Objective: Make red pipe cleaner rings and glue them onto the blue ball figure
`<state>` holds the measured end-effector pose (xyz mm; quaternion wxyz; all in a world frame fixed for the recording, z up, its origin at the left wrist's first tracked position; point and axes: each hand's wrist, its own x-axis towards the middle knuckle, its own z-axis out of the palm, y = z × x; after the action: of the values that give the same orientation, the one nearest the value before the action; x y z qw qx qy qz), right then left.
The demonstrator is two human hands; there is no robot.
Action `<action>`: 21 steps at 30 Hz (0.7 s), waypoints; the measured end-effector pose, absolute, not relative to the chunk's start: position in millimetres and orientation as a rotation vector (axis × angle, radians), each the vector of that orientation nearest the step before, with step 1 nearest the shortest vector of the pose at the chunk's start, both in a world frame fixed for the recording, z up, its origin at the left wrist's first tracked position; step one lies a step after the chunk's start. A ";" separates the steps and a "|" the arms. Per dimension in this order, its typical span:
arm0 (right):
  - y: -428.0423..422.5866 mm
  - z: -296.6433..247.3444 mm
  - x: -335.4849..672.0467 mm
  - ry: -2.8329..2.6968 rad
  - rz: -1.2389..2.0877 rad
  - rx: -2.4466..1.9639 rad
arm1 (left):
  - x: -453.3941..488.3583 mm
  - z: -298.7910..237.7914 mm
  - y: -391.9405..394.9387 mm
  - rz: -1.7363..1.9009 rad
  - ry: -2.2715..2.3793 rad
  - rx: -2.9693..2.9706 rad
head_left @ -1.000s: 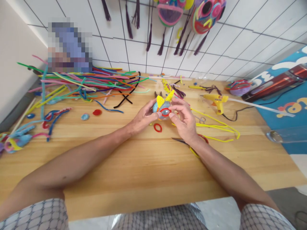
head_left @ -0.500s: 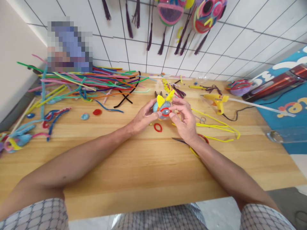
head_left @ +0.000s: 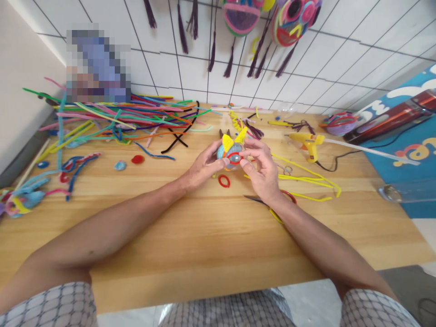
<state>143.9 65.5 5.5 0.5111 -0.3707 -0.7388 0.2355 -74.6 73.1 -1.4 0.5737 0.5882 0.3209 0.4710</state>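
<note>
White and orange letter-like shapes showed on the blue panel (head_left: 417, 181) beyond the table's (head_left: 177, 254) right edge, too cut off to read; the ball (head_left: 232, 149), with yellow ears (head_left: 228, 143), was between the hands, midway along the table and nearer its far edge; whether it touched the wood could not be told; the left hand (head_left: 205, 165) curved round the ball's left side, thumb at a red ring (head_left: 234, 163) on its front; the right hand (head_left: 261, 165) narrowly pinched that ring's right end; a second ring (head_left: 220, 180) lay just nearer the near edge; the glue gun (head_left: 310, 146) lay toward the far right corner.
</note>
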 end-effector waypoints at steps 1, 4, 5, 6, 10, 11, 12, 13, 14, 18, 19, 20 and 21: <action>65.5 5.4 144.0 -1.779 0.562 -0.894 | -74.5 -1.6 73.2 1.104 0.757 1.377; 65.8 4.5 144.1 -1.778 0.554 -0.885 | -74.3 -1.3 73.0 1.096 0.759 1.375; 66.0 4.3 144.0 -1.778 0.555 -0.876 | -74.2 -1.0 72.9 1.093 0.757 1.375; 66.2 4.2 144.0 -1.777 0.554 -0.866 | -74.2 -0.7 72.8 1.093 0.755 1.377; 66.5 4.6 143.8 -1.776 0.563 -0.866 | -74.5 0.5 72.3 1.100 0.758 1.376; 66.4 4.7 143.7 -1.776 0.565 -0.873 | -74.5 0.9 72.2 1.096 0.762 1.376; 66.3 4.6 143.7 -1.775 0.567 -0.878 | -74.4 1.3 72.0 1.090 0.765 1.376; 66.2 4.5 143.6 -1.774 0.566 -0.878 | -74.4 1.7 71.8 1.085 0.764 1.376; 66.1 4.3 143.6 -1.772 0.566 -0.873 | -74.3 2.0 71.6 1.083 0.760 1.376; 66.2 4.3 143.4 -1.760 0.576 -0.855 | -74.3 1.7 71.7 1.091 0.751 1.376; 66.3 4.5 143.4 -1.759 0.584 -0.861 | -74.5 1.2 71.8 1.094 0.758 1.376; 66.4 4.7 143.4 -1.757 0.592 -0.871 | -74.8 0.7 72.0 1.095 0.765 1.376; 66.6 4.8 143.4 -1.757 0.598 -0.880 | -75.0 0.2 72.1 1.097 0.771 1.375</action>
<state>143.4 66.6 4.8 0.5174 -0.3668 -0.7319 0.2492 -75.0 72.1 0.2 0.5732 0.5867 0.3291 0.4680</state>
